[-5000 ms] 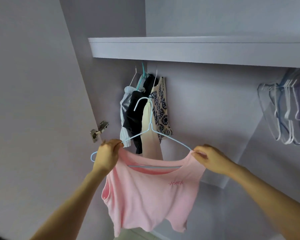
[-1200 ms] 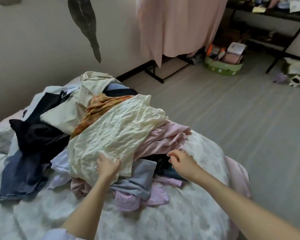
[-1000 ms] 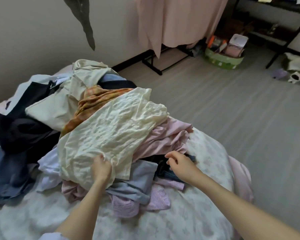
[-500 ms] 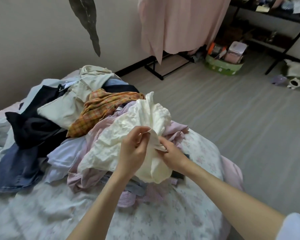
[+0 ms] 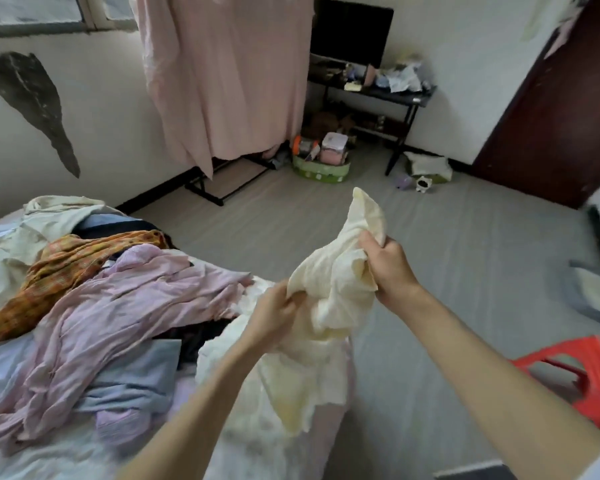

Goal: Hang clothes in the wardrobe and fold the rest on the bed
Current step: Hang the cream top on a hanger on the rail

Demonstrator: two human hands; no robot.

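Note:
A crumpled cream garment (image 5: 329,292) hangs bunched in the air over the bed's right edge. My right hand (image 5: 388,265) grips its upper part, and my left hand (image 5: 274,317) grips it lower down on the left. On the bed (image 5: 84,452) lies a pile of clothes: a pale pink shirt (image 5: 118,306) on top, an orange plaid piece (image 5: 66,265) behind it, light blue cloth (image 5: 129,372) below and cream and dark items at the far left. The wardrobe is out of view.
A red plastic stool (image 5: 582,372) stands on the floor at the right. Ahead are a pink cloth on a rack (image 5: 229,74), a green basket (image 5: 321,168), a dark desk (image 5: 371,91) and a dark door (image 5: 561,116). Grey floor lies between.
Both hands have lifted the cream garment off the pile and carried it right, past the bed's edge. The view has swung right and up. The pink shirt now lies uncovered.

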